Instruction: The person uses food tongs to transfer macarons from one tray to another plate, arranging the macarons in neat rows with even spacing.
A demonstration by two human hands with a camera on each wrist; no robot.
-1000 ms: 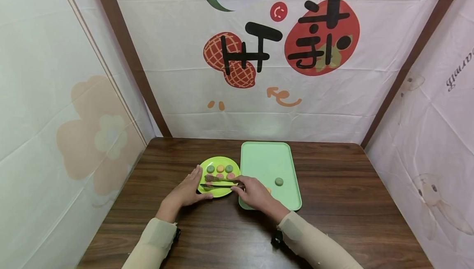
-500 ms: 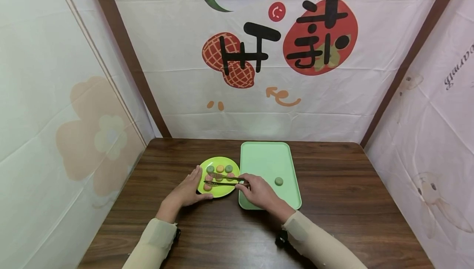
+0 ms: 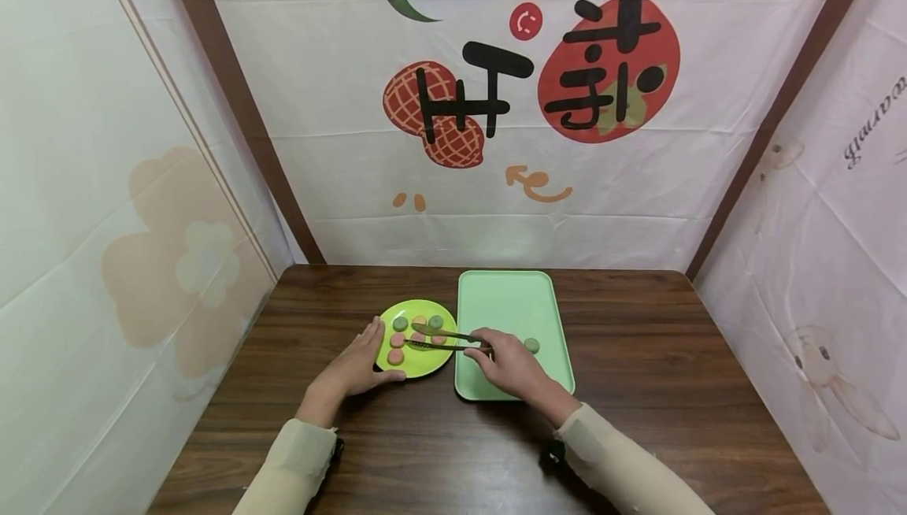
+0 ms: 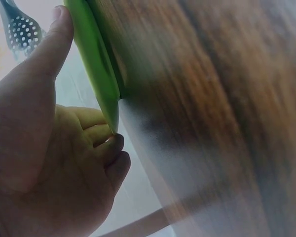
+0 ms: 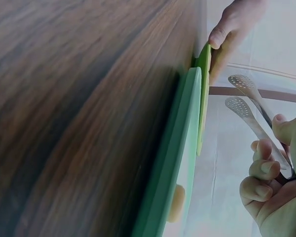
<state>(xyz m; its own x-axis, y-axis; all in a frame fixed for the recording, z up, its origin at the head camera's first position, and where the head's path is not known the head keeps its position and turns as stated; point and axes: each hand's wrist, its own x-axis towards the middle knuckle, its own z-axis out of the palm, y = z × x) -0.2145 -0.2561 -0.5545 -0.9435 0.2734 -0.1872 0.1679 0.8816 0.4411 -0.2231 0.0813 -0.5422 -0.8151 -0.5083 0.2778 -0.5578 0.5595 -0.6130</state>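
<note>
Right hand (image 3: 509,361) curls round tongs (image 5: 259,130), seemingly above plate (image 3: 427,362).

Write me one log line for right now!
left hand: touches plate rim | right hand: holds open tongs over plate | plate: pink macarons | tray: green macaron

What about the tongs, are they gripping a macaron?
No: in the right wrist view, the tongs stand open, with nothing between their perforated ends.
</note>
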